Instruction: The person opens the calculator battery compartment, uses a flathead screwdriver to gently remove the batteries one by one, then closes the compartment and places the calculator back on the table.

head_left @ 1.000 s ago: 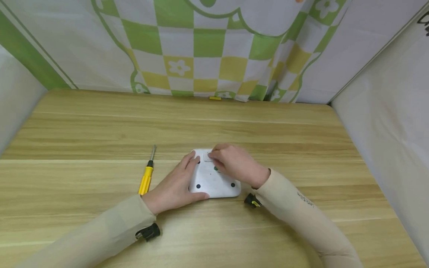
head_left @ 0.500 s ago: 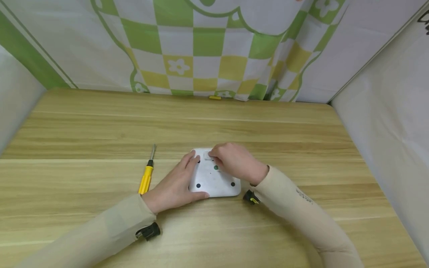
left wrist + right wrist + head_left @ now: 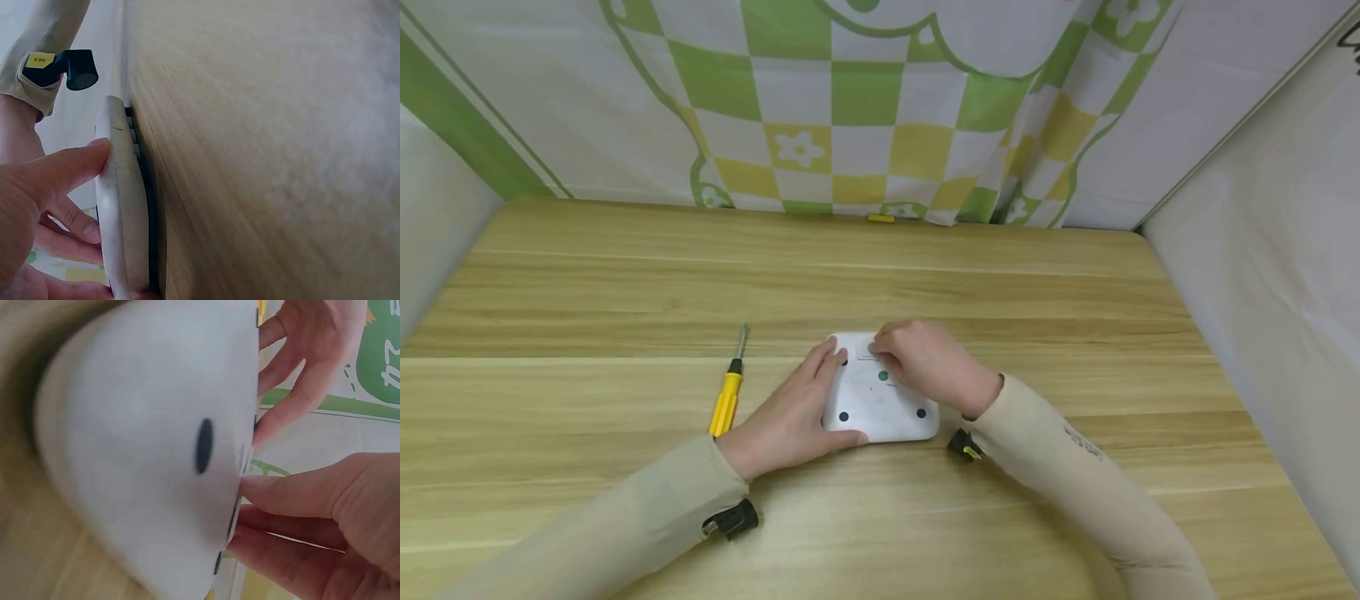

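Observation:
A white calculator (image 3: 887,421) lies face down on the table, its black round feet up and some keys showing beneath it in the left wrist view. My left hand (image 3: 793,417) grips its left side, thumb at the near edge and fingers at the far left corner. Near the far edge is a small white battery cover (image 3: 864,352). My right hand (image 3: 928,362) pinches at this cover with thumb and fingertips, which hide part of it. A green round spot (image 3: 883,376) shows beside the right fingers. Whether the cover sits fully in its opening cannot be seen.
A yellow-handled screwdriver (image 3: 727,400) lies left of the calculator, tip pointing away, close to the left wrist. A small yellow piece (image 3: 881,218) lies at the table's back edge, below the checkered curtain (image 3: 865,100). Wrist cameras (image 3: 733,518) hang from both sleeves.
The right fingertips have shifted slightly rightward at the battery cover, and a little more of it shows. The left hand, the calculator and the screwdriver stay where they were.

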`<state>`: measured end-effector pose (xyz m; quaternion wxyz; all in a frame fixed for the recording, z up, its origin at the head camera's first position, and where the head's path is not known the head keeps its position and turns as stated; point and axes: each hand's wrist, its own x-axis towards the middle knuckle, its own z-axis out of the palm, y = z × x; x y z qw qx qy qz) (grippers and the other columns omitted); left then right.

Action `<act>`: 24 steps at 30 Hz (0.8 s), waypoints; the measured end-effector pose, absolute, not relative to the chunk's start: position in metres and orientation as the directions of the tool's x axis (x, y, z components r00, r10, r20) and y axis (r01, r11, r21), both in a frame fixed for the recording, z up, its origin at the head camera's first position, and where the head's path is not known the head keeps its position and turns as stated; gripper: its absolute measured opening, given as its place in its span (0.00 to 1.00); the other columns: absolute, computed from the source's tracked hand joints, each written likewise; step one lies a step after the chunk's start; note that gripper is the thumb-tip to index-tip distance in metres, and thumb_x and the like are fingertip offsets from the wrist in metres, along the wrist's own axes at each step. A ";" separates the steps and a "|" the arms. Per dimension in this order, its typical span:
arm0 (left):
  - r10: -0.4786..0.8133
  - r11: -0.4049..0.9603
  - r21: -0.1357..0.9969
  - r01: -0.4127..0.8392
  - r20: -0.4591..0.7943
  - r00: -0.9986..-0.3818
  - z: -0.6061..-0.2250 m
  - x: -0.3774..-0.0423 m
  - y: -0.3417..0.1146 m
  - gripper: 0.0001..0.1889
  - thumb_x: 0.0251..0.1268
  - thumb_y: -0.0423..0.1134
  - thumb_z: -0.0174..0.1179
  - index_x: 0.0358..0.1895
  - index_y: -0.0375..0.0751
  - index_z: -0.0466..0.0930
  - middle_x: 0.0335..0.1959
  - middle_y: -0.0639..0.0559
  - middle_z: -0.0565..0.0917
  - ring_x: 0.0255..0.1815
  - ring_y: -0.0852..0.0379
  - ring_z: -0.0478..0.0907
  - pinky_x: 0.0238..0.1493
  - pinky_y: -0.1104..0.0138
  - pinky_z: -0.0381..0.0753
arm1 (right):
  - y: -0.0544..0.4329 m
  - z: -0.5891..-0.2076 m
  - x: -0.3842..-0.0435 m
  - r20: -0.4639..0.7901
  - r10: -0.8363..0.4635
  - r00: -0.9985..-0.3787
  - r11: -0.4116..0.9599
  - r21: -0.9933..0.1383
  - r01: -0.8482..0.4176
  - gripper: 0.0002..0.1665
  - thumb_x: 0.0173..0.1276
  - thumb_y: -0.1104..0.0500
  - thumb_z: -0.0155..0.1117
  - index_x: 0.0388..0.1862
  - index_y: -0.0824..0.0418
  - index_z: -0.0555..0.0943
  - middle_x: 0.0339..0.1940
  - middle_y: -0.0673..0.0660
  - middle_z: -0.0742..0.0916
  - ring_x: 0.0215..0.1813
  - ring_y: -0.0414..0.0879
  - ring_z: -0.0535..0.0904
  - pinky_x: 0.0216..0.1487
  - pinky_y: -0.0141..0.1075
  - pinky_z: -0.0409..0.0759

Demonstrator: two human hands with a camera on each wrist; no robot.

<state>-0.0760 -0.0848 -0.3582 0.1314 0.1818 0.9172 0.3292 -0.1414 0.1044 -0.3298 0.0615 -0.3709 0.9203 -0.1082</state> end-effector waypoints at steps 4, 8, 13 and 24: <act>0.418 0.720 0.650 0.244 -0.125 -0.900 -0.358 -0.076 -0.085 0.54 0.49 0.52 0.73 0.73 0.29 0.51 0.76 0.34 0.48 0.72 0.38 0.57 0.69 0.50 0.64 | 0.108 -0.332 -0.141 -0.006 -0.701 -0.713 0.689 -0.264 -0.675 0.11 0.67 0.65 0.61 0.46 0.65 0.86 0.45 0.59 0.87 0.50 0.50 0.83 0.52 0.40 0.81; 0.417 0.722 0.649 0.241 -0.129 -0.900 -0.358 -0.076 -0.084 0.54 0.49 0.52 0.73 0.73 0.29 0.51 0.76 0.35 0.48 0.72 0.38 0.57 0.69 0.50 0.64 | 0.112 -0.334 -0.137 -0.008 -0.693 -0.721 0.693 -0.284 -0.663 0.12 0.68 0.66 0.60 0.48 0.65 0.85 0.50 0.60 0.86 0.54 0.51 0.82 0.56 0.41 0.79; 0.417 0.722 0.647 0.244 -0.126 -0.900 -0.358 -0.076 -0.084 0.54 0.49 0.52 0.73 0.73 0.28 0.52 0.76 0.35 0.48 0.72 0.38 0.58 0.68 0.50 0.64 | 0.119 -0.337 -0.130 -0.043 -0.679 -0.733 0.712 -0.282 -0.643 0.16 0.70 0.64 0.58 0.55 0.64 0.82 0.58 0.59 0.83 0.61 0.52 0.78 0.59 0.41 0.77; 0.418 0.723 0.645 0.247 -0.124 -0.900 -0.358 -0.076 -0.084 0.53 0.49 0.52 0.73 0.72 0.28 0.52 0.76 0.34 0.47 0.72 0.37 0.58 0.69 0.50 0.64 | 0.124 -0.343 -0.119 -0.028 -0.740 -0.672 0.670 -0.125 -0.732 0.22 0.72 0.67 0.53 0.64 0.66 0.73 0.65 0.61 0.76 0.64 0.53 0.74 0.60 0.41 0.76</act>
